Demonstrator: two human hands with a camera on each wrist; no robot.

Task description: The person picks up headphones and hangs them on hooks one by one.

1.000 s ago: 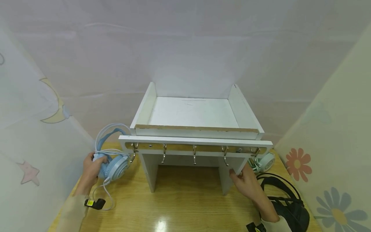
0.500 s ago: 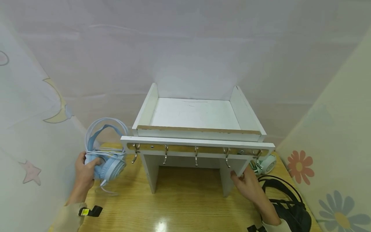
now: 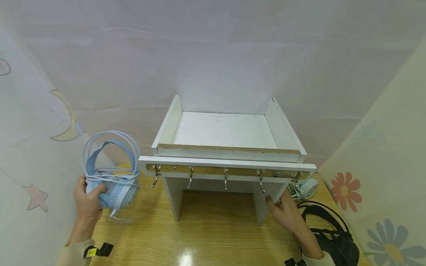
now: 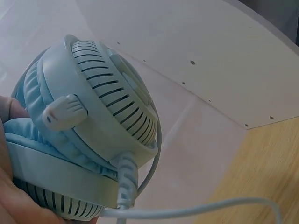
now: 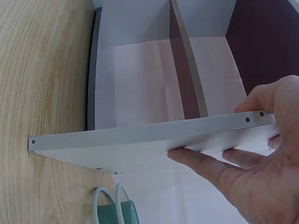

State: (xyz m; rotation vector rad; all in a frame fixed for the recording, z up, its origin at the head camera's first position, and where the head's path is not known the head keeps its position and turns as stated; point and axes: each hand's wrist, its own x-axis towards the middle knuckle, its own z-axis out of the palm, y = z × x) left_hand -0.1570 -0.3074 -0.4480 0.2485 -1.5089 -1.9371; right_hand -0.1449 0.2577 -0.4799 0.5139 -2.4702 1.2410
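My left hand (image 3: pixel 87 201) grips a pair of light blue headphones (image 3: pixel 114 186) by the ear cups, left of a white shelf (image 3: pixel 229 162). The headband points up, and a white cord is wound around the headphones. In the left wrist view the slotted ear cup (image 4: pixel 112 88) shows a small knob and a cable running off to the right. My right hand (image 3: pixel 284 212) holds the right side panel of the shelf. In the right wrist view the thumb lies over the panel's front edge (image 5: pixel 154 133), with the fingers against its outer face.
A row of metal hooks (image 3: pixel 225 179) runs along the shelf's front rail. Pale green headphones (image 3: pixel 307 187) stand on the wooden table (image 3: pixel 213 236), right of the shelf. A black bag-like item with straps (image 3: pixel 336 236) lies at the right edge. Patterned cloth walls enclose both sides.
My left hand has lifted the blue headphones and moved them leftward, away from the shelf and toward me. My right hand stays on the side panel.
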